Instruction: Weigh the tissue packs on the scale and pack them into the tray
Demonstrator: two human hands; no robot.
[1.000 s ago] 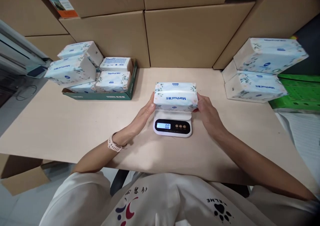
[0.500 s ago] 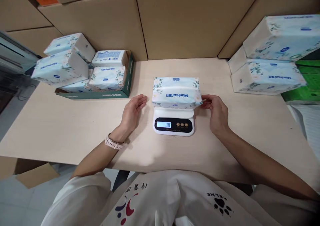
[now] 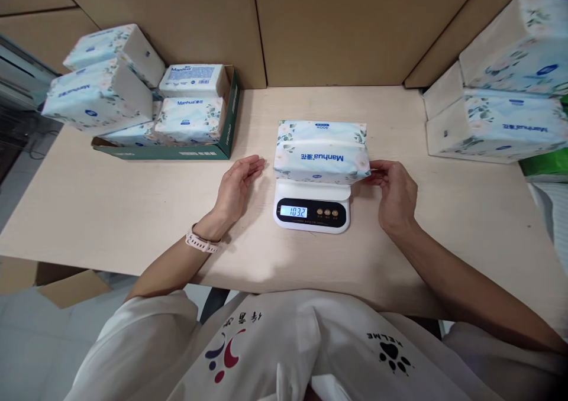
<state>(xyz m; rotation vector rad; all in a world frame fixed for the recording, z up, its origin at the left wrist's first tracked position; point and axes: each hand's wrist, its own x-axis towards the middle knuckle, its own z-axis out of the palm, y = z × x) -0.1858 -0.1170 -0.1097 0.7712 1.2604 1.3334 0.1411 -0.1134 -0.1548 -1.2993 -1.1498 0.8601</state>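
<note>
A pack of tissues, white and pale blue with a floral print, lies across the top of a white digital kitchen scale. The scale's lit display appears to read 103.2. To the left of the pack, my left hand is open, palm turned inward, with a gap between its fingertips and the pack. My right hand is at the pack's right end, fingers stretched toward its lower corner and not gripping; whether the fingertips touch it I cannot tell.
Several tissue packs are piled in and over a green shallow box at the back left. More packs are stacked at the back right. Large cardboard boxes wall off the table's far edge. An open carton sits on the floor at left.
Both hands have let go of the tissue pack and drawn apart, leaving it on the scale. The display has gone from 0.0 to 103.2. The view has tilted downward.
</note>
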